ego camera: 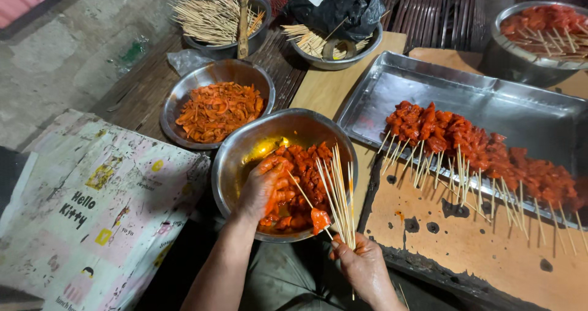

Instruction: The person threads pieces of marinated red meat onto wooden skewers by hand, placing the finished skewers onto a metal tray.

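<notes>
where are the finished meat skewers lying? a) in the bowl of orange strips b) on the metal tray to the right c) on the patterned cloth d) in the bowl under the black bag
b: the finished meat skewers lie in a row on the metal tray, their sticks hanging over its near edge.

1. The bowl [539,41] at top right is cut off by the picture edge.
2. The tray [429,84] runs out of view at the right.
3. The left hand [260,188] hides part of the meat [303,182].
4. The bag [337,4] covers part of a far bowl [343,56].
</notes>
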